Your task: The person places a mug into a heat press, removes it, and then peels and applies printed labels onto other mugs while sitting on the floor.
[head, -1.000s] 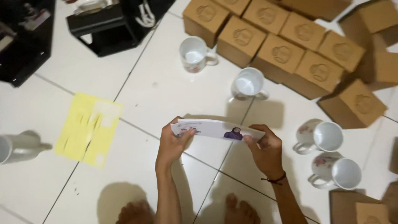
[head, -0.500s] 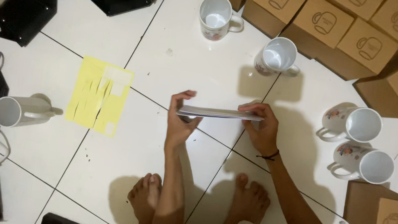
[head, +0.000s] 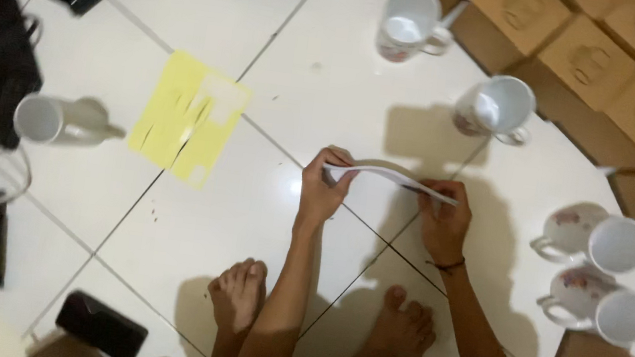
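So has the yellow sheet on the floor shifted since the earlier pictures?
No. The yellow sheet lies across the same tile seam, left of the left hand, as before; only the head camera has moved.

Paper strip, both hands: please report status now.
Left hand and right hand pinch paper strip by its ends. Strip held above floor. Nothing between hands.

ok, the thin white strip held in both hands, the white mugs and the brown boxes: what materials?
Thin white strip: likely paper, matte; it bows between left hand and right hand. White mugs: probably glazed ceramic, glossy rims. Brown boxes: apparently cardboard, dull with folded edges.
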